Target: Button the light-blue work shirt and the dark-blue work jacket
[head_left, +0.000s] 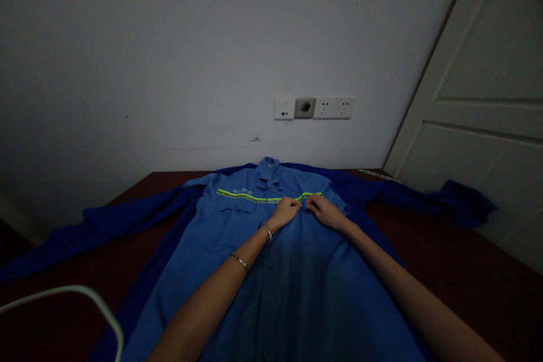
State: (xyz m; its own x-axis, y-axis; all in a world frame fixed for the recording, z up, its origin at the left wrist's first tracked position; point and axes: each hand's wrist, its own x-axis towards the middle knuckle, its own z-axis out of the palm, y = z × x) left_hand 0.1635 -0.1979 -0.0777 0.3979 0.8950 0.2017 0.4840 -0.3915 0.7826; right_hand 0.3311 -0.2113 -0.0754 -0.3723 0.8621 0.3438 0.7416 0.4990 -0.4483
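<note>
A light blue work shirt (229, 237) with a yellow-green chest stripe lies face up, its collar towards the wall. Beneath it, a darker blue long-sleeved garment (139, 215) is spread with its sleeves out to both sides. My left hand (286, 213) is closed in a pinch on the shirt front, just below the stripe. Close beside it, my right hand (326, 211) pinches the shirt near the chest pocket on the right. The fingertips are small and dim, and the fabric between them is partly hidden. Two bracelets circle my left forearm.
The garments lie on a dark red table (428, 249) against a white wall (190, 68). Sockets (333, 107) sit on the wall above the collar. A pale door (479, 141) stands at the right. A white cable (80, 288) curves over the table's near left.
</note>
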